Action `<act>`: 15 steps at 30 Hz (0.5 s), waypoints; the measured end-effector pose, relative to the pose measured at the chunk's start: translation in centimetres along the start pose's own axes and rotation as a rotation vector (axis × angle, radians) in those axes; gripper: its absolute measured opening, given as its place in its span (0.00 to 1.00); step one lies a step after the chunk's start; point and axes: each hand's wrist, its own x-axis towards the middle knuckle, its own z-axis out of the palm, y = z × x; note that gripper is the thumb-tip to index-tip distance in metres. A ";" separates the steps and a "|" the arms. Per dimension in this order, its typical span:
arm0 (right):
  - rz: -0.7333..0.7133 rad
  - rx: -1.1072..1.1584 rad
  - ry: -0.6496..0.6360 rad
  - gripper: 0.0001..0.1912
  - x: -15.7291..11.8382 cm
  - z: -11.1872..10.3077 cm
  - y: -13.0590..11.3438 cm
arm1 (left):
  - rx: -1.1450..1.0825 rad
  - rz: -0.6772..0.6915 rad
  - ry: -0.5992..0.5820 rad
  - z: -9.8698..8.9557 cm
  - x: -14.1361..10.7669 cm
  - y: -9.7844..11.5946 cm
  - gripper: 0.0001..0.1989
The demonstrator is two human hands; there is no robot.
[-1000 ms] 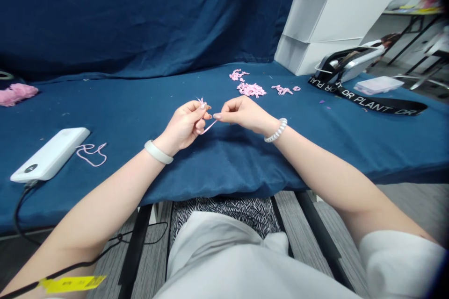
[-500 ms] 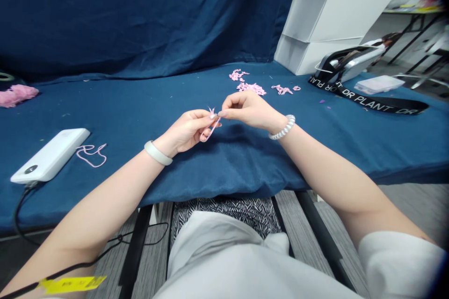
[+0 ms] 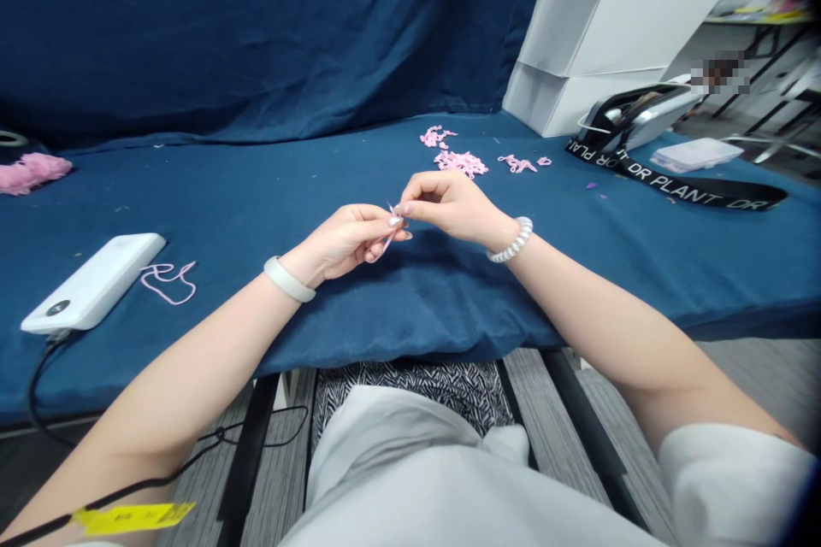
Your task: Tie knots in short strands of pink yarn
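Observation:
Thumb and fingers of my left hand (image 3: 352, 241) pinch a thin pink cord (image 3: 388, 241), whose lower part hangs by the fingers. My right hand (image 3: 445, 203) meets it at the fingertips, its thumb and index finger closed on the same cord near the top. Small pink ends stick up between the two hands. Just beyond my right hand lies a pile of small pink loops (image 3: 462, 163), with a smaller heap (image 3: 436, 137) behind it and a few loose pieces (image 3: 518, 163) to the right.
A white power bank (image 3: 96, 284) with a black cable lies at the left, a pink string (image 3: 170, 280) beside it. Pink fluff (image 3: 33, 173) is at the far left. White boxes (image 3: 596, 26), a black lettered strap (image 3: 693, 191) and a clear case (image 3: 696, 154) stand or lie right.
My right hand has shifted slightly left and down, closer to my left hand. The pink cord shows less of its loop below the fingers.

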 end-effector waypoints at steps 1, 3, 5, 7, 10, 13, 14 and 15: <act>-0.003 -0.002 0.006 0.20 0.0 0.0 0.0 | 0.002 -0.001 -0.003 0.0 0.0 0.0 0.12; -0.013 -0.013 0.019 0.20 -0.1 0.1 0.0 | 0.012 -0.005 -0.016 -0.1 0.0 -0.1 0.12; -0.025 -0.025 0.027 0.20 -0.1 0.2 0.0 | 0.033 -0.013 -0.019 -0.2 0.0 -0.1 0.13; -0.035 -0.028 0.025 0.21 -0.1 0.2 0.0 | 0.053 -0.024 -0.003 -0.1 -0.1 0.0 0.13; -0.035 0.006 0.023 0.21 0.0 0.2 0.1 | 0.050 -0.026 0.030 0.2 -0.2 0.3 0.13; -0.009 0.084 0.059 0.21 0.2 0.1 0.0 | 0.034 -0.018 0.046 0.4 -0.3 0.4 0.14; 0.001 0.109 0.078 0.21 0.2 0.0 0.0 | 0.030 -0.019 0.050 0.5 -0.4 0.5 0.14; 0.012 0.130 0.096 0.20 0.2 -0.1 0.0 | 0.027 -0.020 0.055 0.5 -0.4 0.5 0.14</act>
